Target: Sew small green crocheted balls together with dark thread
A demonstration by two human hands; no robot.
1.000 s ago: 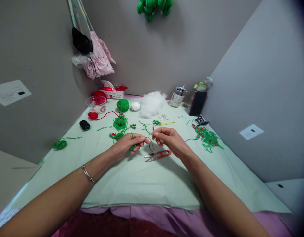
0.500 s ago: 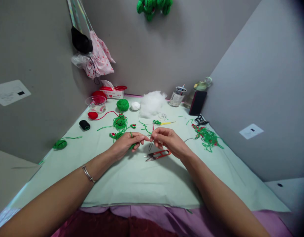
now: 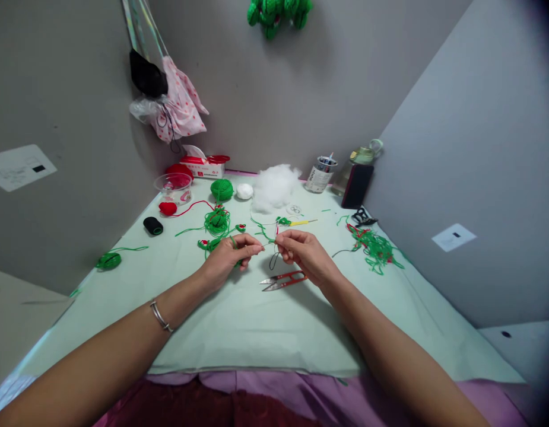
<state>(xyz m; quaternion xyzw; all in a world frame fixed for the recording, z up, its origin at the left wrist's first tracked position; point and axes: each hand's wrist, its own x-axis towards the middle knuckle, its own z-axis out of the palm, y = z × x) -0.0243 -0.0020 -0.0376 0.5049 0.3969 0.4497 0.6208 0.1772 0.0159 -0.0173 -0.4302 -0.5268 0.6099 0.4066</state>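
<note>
My left hand [image 3: 229,256] is closed, thumb and forefinger pinched at the tips, with green yarn [image 3: 234,242] looped over a finger. A thin strand [image 3: 268,244] spans the small gap to my right hand [image 3: 304,250], which pinches its other end. Under the right fingertips hangs a small dark loop [image 3: 274,260]; what it belongs to is hidden. Red-handled thread snips [image 3: 283,280] lie just below my hands, blades pointing left. Small green crocheted pieces [image 3: 209,244] with red and white lie beside my left hand. A yellow-handled crochet hook [image 3: 303,222] rests beyond the right one.
White stuffing [image 3: 275,188], a green yarn ball [image 3: 221,190] and a clear tub [image 3: 174,188] stand at the back. On the right are tangled yarn scraps [image 3: 375,248], a dark phone [image 3: 358,186] and a can of pens [image 3: 320,175]. A black spool [image 3: 153,225] lies left.
My left fingertips have drawn slightly back to the left and pinched together, opening a small gap between the hands. The dark loop has shifted a little, and the right hand stays nearly in place.
</note>
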